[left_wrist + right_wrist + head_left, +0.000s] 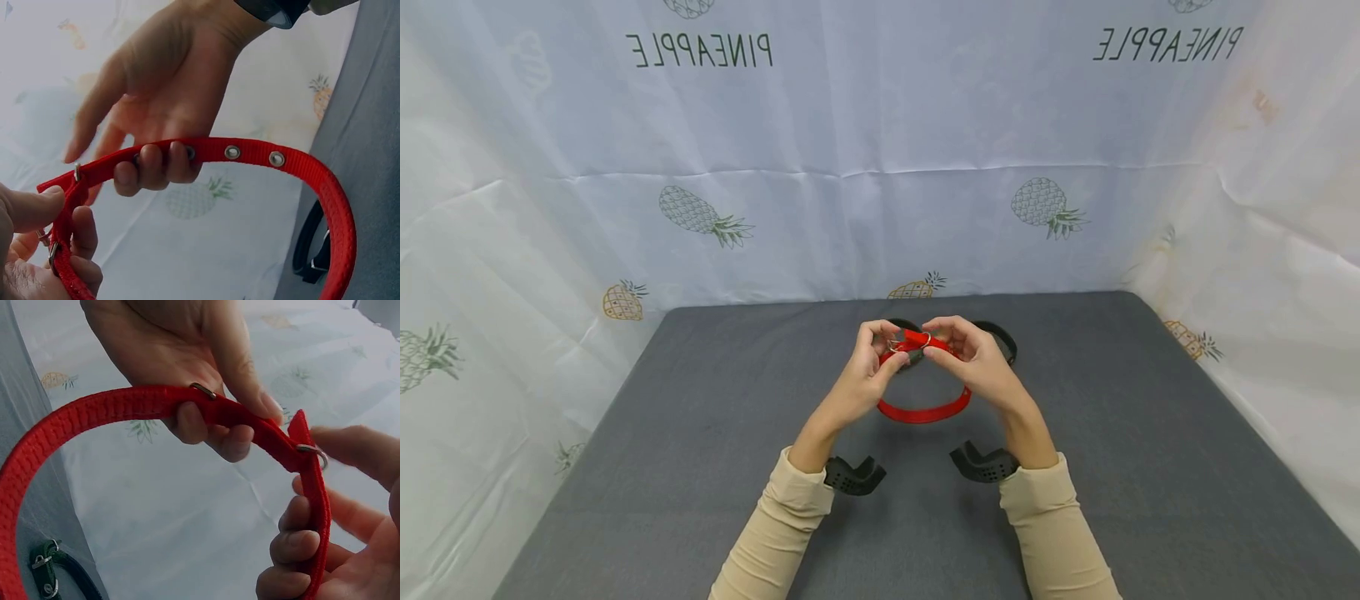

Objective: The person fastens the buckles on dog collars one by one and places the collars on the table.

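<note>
A red collar with metal eyelets hangs in a loop between both hands, above the table. My left hand pinches it near the metal buckle, thumb on top and fingers beneath. In the right wrist view, the pointed strap tip stands up beside a metal ring. My right hand holds the eyelet section, with several fingers curled round the strap. Its index finger lies close to the tip and ring. Whether the buckle pin sits in an eyelet cannot be made out.
On the grey table, behind the hands, lies a black collar. Another dark collar with a metal buckle shows in the right wrist view. A white pineapple-print curtain hangs behind the table and at both sides.
</note>
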Action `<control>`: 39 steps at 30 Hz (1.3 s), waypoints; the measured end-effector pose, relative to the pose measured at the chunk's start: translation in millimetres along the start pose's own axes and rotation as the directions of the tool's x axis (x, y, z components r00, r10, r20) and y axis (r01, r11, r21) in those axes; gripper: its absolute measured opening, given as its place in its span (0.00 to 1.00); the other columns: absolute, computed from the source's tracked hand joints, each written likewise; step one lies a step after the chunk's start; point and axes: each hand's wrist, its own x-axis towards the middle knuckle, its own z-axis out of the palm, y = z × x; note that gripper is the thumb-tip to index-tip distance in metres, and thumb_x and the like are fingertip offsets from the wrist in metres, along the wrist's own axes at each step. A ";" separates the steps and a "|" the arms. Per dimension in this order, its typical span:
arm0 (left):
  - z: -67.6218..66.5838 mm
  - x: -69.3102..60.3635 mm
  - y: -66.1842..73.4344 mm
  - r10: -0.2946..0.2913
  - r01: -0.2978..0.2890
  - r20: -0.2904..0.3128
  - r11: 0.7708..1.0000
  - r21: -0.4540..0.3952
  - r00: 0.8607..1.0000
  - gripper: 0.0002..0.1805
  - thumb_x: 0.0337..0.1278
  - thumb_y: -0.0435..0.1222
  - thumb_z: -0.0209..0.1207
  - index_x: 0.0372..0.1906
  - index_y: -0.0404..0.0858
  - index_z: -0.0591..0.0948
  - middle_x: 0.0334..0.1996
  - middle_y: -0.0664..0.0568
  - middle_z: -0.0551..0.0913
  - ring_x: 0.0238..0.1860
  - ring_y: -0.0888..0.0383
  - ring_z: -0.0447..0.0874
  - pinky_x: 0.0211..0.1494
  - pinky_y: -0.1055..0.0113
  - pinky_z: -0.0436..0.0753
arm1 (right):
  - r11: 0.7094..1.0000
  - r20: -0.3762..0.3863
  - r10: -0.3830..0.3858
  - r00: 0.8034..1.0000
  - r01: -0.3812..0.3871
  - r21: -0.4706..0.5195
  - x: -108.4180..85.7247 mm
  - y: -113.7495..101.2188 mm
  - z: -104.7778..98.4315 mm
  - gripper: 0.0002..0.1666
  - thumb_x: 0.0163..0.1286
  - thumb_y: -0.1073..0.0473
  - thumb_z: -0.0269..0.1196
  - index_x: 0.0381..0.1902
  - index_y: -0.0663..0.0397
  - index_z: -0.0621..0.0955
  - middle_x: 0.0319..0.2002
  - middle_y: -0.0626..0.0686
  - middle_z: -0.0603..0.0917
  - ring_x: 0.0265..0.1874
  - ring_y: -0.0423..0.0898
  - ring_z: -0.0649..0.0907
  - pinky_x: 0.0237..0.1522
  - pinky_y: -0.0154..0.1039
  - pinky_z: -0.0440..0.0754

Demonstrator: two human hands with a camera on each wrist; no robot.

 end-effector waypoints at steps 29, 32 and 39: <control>9.0 1.5 -4.2 0.196 -0.175 -0.287 0.980 0.096 0.938 0.18 0.49 0.22 0.65 0.49 0.24 0.79 0.44 0.31 0.85 0.43 0.67 0.86 0.46 0.71 0.86 | 0.998 -0.074 -0.053 0.996 0.050 -0.049 -3.2 -5.9 5.4 0.12 0.66 0.66 0.63 0.47 0.64 0.81 0.37 0.45 0.81 0.22 0.38 0.72 0.26 0.31 0.69; 8.2 1.5 -4.4 0.173 -0.152 -0.284 0.984 0.092 0.943 0.18 0.49 0.23 0.65 0.49 0.25 0.79 0.44 0.32 0.85 0.43 0.70 0.85 0.47 0.70 0.85 | 0.997 -0.074 -0.062 0.995 0.058 -0.050 -2.1 -5.2 7.3 0.12 0.66 0.66 0.63 0.47 0.64 0.82 0.35 0.45 0.80 0.20 0.38 0.70 0.25 0.31 0.68; 4.5 0.4 -3.2 0.076 -0.082 -0.252 0.997 -0.011 0.965 0.16 0.55 0.24 0.62 0.51 0.25 0.79 0.45 0.29 0.83 0.41 0.75 0.84 0.47 0.73 0.85 | 0.997 -0.072 -0.064 0.995 0.062 -0.035 -1.1 -4.3 9.4 0.12 0.66 0.65 0.63 0.46 0.64 0.81 0.33 0.45 0.81 0.20 0.37 0.69 0.25 0.32 0.68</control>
